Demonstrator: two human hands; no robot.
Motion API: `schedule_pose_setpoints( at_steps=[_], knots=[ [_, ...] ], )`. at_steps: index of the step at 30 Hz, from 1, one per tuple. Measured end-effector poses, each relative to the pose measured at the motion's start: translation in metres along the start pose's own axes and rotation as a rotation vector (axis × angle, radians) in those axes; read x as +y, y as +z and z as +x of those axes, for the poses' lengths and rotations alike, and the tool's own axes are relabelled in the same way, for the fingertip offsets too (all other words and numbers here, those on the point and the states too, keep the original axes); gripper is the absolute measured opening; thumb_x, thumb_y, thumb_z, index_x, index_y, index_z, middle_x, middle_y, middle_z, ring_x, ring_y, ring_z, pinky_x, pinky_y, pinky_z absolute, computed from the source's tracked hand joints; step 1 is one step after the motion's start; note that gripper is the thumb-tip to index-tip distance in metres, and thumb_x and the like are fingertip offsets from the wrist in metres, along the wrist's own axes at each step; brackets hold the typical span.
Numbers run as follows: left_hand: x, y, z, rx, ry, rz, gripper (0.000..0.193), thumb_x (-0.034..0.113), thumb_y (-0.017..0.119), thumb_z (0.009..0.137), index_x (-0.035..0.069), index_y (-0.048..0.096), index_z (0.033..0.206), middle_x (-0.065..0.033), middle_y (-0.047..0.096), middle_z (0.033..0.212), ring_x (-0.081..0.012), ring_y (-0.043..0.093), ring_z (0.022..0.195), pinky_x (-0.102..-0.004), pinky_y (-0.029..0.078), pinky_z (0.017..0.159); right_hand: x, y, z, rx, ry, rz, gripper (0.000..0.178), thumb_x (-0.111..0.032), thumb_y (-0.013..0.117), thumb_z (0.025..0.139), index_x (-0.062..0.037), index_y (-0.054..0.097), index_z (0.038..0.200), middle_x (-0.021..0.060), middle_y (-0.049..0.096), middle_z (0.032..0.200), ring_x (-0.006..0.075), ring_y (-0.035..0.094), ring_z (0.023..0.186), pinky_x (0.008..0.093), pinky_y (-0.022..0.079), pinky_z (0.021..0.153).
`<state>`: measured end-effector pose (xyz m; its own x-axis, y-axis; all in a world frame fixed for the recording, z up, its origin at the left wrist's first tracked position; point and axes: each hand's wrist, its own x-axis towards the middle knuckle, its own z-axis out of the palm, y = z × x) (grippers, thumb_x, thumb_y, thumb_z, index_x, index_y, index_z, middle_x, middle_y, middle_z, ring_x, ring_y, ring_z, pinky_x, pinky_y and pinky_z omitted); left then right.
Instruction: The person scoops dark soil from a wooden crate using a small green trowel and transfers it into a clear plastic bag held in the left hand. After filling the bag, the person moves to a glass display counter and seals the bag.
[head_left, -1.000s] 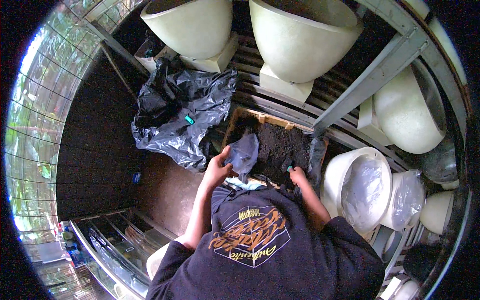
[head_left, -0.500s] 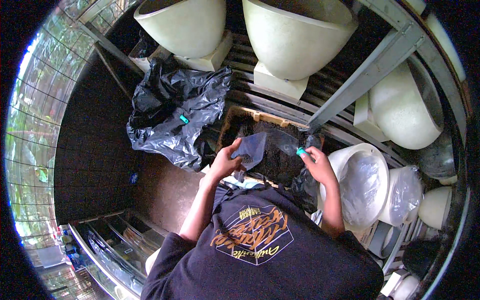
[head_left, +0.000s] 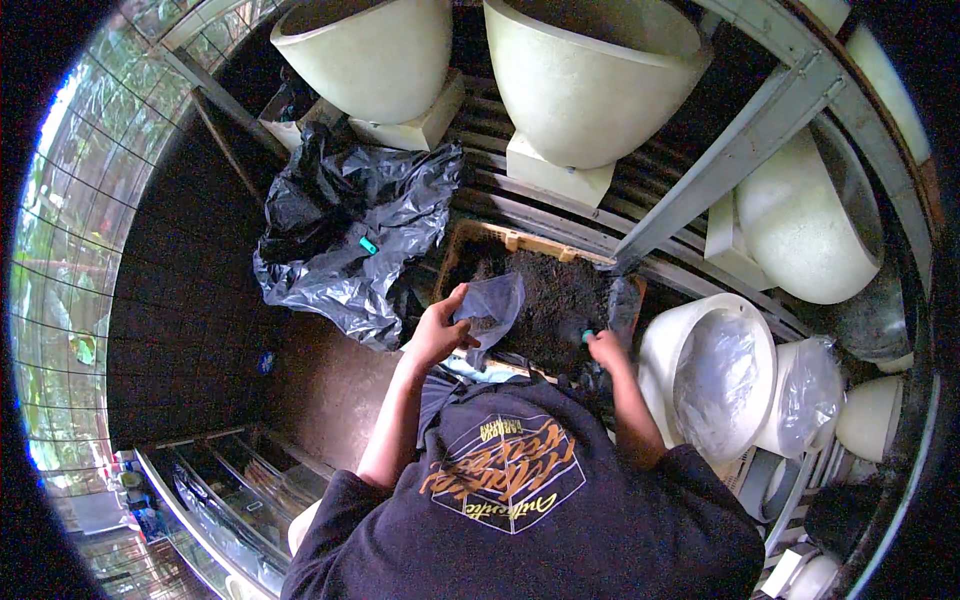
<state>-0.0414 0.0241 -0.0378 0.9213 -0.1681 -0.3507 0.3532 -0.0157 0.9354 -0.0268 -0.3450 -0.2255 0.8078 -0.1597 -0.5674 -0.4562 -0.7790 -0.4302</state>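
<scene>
My left hand (head_left: 440, 330) is closed on the edge of a clear plastic bag (head_left: 492, 303), whose mouth is held open over the crate. A little dark soil shows inside the bag. To the right, my right hand (head_left: 608, 350) grips the teal handle of a hand trowel (head_left: 588, 336); its blade is low against the soil and hardly visible. Both hands are over an orange-yellow plastic crate (head_left: 512, 240) filled with dark, crumbly soil (head_left: 560, 295). Black plastic lines part of the crate's right side.
Crumpled black plastic sheeting (head_left: 350, 215) lies left of the crate, with a small teal object (head_left: 368, 246) on it. Large cream pots (head_left: 590, 80) stand on a slatted rack behind. A metal post (head_left: 730, 150) slants at the right, near a plastic-covered cream pot (head_left: 725, 380).
My right hand has lowered the trowel toward the soil, moving slightly left and nearer to me. The bag in my left hand has shifted slightly left and sits more open.
</scene>
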Motion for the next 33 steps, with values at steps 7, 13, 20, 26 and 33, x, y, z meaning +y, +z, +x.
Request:
schedule_pose_setpoints(
  at_steps=[7,13,20,26,33],
  knots=[
    [0.005,-0.002,-0.014,0.035,-0.009,0.066,0.069,-0.008,0.047,0.078,-0.001,0.027,0.144,-0.0141,0.034,0.148,-0.0176,0.067,0.07,-0.0271,0.052,0.059,0.016,0.048,0.003,-0.177,0.143,0.419,0.033,-0.037,0.057,0.092,-0.0049,0.053,0.09,0.0037,0.049,0.059,0.0134,0.041,0.04,0.0301,0.031,0.036],
    [0.008,0.005,-0.01,-0.007,0.0,0.112,0.068,-0.007,0.047,0.079,-0.002,0.027,0.143,-0.014,0.032,0.149,-0.0178,0.068,0.073,-0.0273,0.053,0.06,-0.02,-0.06,-0.07,-0.176,-0.018,0.536,0.025,-0.031,0.057,0.093,-0.0065,0.056,0.09,-0.0011,0.05,0.061,0.0063,0.039,0.04,0.0251,0.027,0.034],
    [0.013,0.024,0.022,-0.079,-0.04,0.077,0.068,-0.008,0.047,0.078,-0.002,0.028,0.143,-0.0148,0.032,0.148,-0.0185,0.068,0.072,-0.0276,0.053,0.059,-0.11,-0.126,-0.132,0.089,-0.577,0.506,0.019,-0.018,0.061,0.09,-0.0008,0.056,0.096,0.0068,0.06,0.085,0.0145,0.056,0.079,0.0305,0.045,0.072],
    [0.017,0.024,0.025,-0.028,-0.012,0.118,0.066,-0.012,0.045,0.082,-0.001,0.026,0.145,-0.0119,0.052,0.131,-0.0181,0.066,0.07,-0.0294,0.053,0.063,-0.115,-0.138,-0.128,0.194,-0.482,0.451,0.02,-0.018,0.061,0.09,-0.0003,0.054,0.096,0.0081,0.061,0.084,0.015,0.058,0.079,0.0307,0.045,0.072],
    [0.012,0.004,0.007,-0.029,-0.025,0.074,0.068,-0.007,0.046,0.081,-0.002,0.024,0.144,-0.013,0.028,0.151,-0.0191,0.068,0.071,-0.028,0.054,0.059,-0.011,-0.043,-0.027,0.109,-0.055,-0.042,0.039,-0.041,0.061,0.084,-0.0028,0.064,0.087,0.0197,0.066,0.086,0.0356,0.065,0.081,0.0435,0.049,0.073]
  ],
)
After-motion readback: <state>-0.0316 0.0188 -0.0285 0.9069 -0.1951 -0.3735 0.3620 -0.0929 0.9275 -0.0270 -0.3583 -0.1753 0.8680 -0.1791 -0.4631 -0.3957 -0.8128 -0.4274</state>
